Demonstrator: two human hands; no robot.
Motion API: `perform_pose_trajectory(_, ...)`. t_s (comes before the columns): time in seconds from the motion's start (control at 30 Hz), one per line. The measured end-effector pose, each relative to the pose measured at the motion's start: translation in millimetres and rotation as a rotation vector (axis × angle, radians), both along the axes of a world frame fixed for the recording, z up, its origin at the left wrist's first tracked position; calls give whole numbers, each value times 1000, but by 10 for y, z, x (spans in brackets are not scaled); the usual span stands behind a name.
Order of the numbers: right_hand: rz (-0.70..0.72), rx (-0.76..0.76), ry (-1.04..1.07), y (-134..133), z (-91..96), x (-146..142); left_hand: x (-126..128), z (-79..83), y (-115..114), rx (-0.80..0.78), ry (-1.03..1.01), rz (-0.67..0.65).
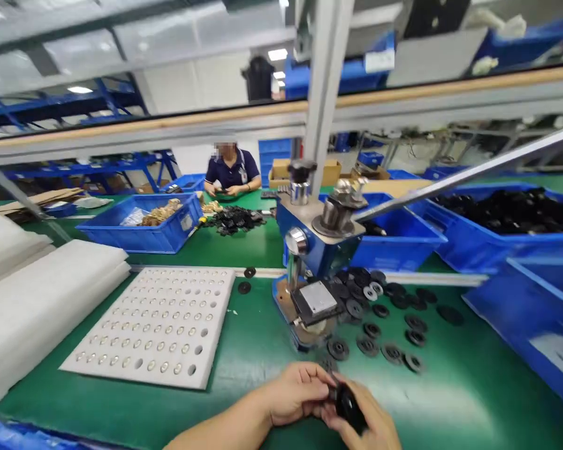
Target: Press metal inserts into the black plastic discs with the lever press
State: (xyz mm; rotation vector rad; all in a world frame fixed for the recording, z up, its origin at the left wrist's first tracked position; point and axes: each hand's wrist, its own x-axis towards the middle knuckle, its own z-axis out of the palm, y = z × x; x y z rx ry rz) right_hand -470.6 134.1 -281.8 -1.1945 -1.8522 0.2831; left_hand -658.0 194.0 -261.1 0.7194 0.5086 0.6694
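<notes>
Both my hands meet low in the middle of the head view, over the green table. My left hand [296, 392] pinches a small black part at the edge of a black round disc [349, 405]. My right hand [373, 420] is closed under and around that disc. Just beyond my hands stands a blue hand press [316, 240] with a long metal lever [469, 172] reaching right. Several black round discs [385, 312] lie scattered to the right of the press base.
A white foam tray [157, 322] with rows of holes, many holding small metal parts, lies to the left, beside stacked white foam sheets [37, 300]. Blue bins [141, 228] ring the table; one at right [507, 212] holds black parts. A person sits working across the table [232, 172].
</notes>
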Motion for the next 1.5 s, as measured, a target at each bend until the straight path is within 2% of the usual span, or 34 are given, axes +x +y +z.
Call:
perform_pose_trajectory(0.07,-65,-81,57,-143,6,-140,-71,24,-64,38,98,-87)
perform_pose_trajectory(0.2,-60,-112,88,-181,221,-257,-138,227,-23,169,255,-282)
perform_pose_trajectory(0.37,-38,30,98,-79,501,-324,-161,515,22,194,303,-326)
perform_pose_trajectory(0.47,-25,49,109,-70,601,-355,-167,606,15,161,313,-311)
perform_pose_trajectory(0.6,-8,36,135,-79,621,-340,-162,590,6,130,312,-276)
perform_pose_trajectory(0.73,-10,13,156,-96,621,-317,-144,555,-49,138,306,-139)
perform_pose_trajectory(0.9,-15,4,149,-104,644,-326,-144,566,-100,267,332,-5)
perform_pose_trajectory(1.1,-19,1,127,-106,642,-331,-173,591,-83,387,373,-54)
perform_pose_trajectory(1.5,-20,-6,129,-98,609,-340,-172,558,-87,364,398,-48)
